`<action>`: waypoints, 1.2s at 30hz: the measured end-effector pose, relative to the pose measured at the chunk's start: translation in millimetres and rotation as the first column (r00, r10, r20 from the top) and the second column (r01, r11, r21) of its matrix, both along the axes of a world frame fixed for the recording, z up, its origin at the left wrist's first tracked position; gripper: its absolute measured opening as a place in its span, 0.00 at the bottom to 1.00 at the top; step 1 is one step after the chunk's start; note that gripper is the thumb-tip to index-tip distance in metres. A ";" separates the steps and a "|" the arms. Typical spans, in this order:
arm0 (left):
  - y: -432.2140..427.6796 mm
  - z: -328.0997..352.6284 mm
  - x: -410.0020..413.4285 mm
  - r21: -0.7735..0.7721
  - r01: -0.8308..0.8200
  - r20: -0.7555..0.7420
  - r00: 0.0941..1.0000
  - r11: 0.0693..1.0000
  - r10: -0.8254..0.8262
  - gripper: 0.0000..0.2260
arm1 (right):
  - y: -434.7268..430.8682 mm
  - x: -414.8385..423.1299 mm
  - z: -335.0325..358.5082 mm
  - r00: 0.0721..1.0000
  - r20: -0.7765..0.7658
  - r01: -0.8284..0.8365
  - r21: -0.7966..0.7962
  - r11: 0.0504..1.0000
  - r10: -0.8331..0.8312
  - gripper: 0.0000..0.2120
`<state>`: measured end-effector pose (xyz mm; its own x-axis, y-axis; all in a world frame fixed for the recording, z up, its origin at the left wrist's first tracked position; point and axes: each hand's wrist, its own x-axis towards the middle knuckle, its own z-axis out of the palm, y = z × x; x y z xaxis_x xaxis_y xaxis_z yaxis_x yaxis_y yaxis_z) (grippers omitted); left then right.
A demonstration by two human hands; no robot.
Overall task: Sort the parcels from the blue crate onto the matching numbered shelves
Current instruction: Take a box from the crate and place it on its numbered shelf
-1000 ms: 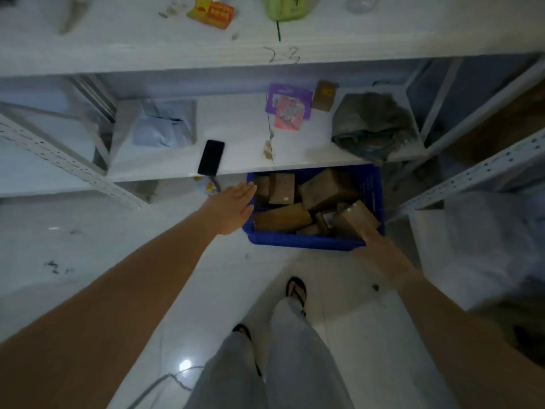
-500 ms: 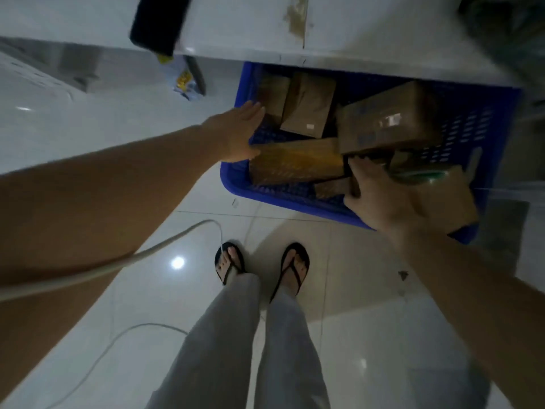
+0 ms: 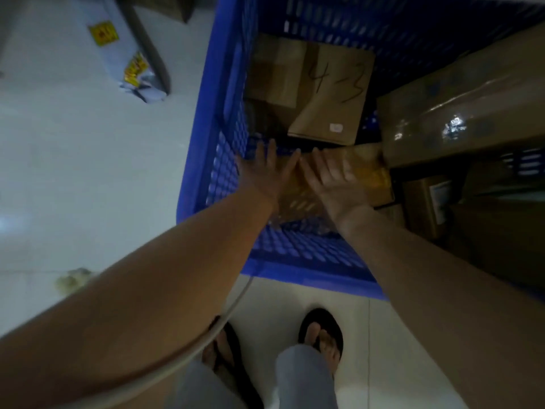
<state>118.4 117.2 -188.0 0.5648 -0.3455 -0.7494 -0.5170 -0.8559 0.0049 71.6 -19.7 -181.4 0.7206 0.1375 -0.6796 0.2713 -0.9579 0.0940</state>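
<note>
Now my left hand (image 3: pixel 265 175) and right hand (image 3: pixel 333 184) sit low in the blue crate's (image 3: pixel 212 119) near-left corner, fingers straight and gripping nothing. They are spread over the yellow-taped parcel (image 3: pixel 365 172), probably to scoop it. The parcel marked 4-3 (image 3: pixel 333 93) lies just beyond.

Both bare arms reach forward and down, closing in toward the middle. The left forearm (image 3: pixel 147 290) comes in from the near left and the right forearm (image 3: pixel 427 276) from the near right. The left hand (image 3: pixel 265 175) and right hand (image 3: pixel 333 181) lie side by side, backs up, fingers straight and slightly spread, pointing far, with the thumbs almost meeting. At the near edge, grey trouser legs (image 3: pixel 306 376) end in the left foot (image 3: pixel 227 346) and right foot (image 3: pixel 321 335), both in dark sandals.
</note>
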 end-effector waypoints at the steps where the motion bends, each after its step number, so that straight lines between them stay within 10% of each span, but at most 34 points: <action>1: -1.5 -8.4 -1.0 0.037 0.020 0.004 1.000 0.999 -0.020 0.64 | 0.5 1.4 -8.5 1.000 -0.004 -0.017 -0.006 1.000 0.017 0.48; 9: -7.9 -4.5 -0.2 0.062 0.120 0.142 0.982 0.991 -0.128 0.61 | -9.7 15.3 -19.5 0.952 0.305 -0.038 0.036 0.999 0.025 0.48; 18: 40.7 146.6 -33.3 -0.609 0.179 0.330 0.943 0.773 0.042 0.45 | -36.3 -20.5 117.5 0.956 0.234 0.095 0.320 0.943 -0.176 0.56; 21: 45.4 225.9 -40.2 -0.823 -0.328 -0.051 0.856 0.464 0.515 0.40 | -41.1 -41.6 188.1 0.883 0.390 0.100 0.390 0.915 -0.262 0.58; 24: 29.8 315.9 -38.3 -0.584 -0.811 -0.658 0.455 -0.026 0.600 0.45 | -52.2 -56.7 268.0 0.815 0.501 0.089 0.386 0.918 -0.289 0.56; 26: 21.2 367.6 -32.0 -0.278 -0.944 -0.846 0.152 -0.178 0.512 0.35 | -65.9 -63.6 322.6 0.798 0.545 0.055 0.357 0.932 -0.256 0.56; 28: 21.2 413.7 -25.8 -0.055 -0.975 -0.882 -0.054 -0.217 0.469 0.32 | -83.1 -72.1 373.1 0.790 0.577 0.004 0.336 0.942 -0.209 0.57; 32: 27.1 506.9 -25.9 0.010 -0.999 -0.882 0.016 0.053 0.471 0.38 | -109.2 -85.3 478.1 0.716 0.684 -0.171 0.365 0.915 -0.139 0.57; 36: 24.6 596.3 -30.0 -0.024 -0.996 -0.985 0.008 -0.088 0.174 0.33 | -109.2 -81.6 588.2 0.679 0.699 -0.152 0.435 0.888 -0.226 0.43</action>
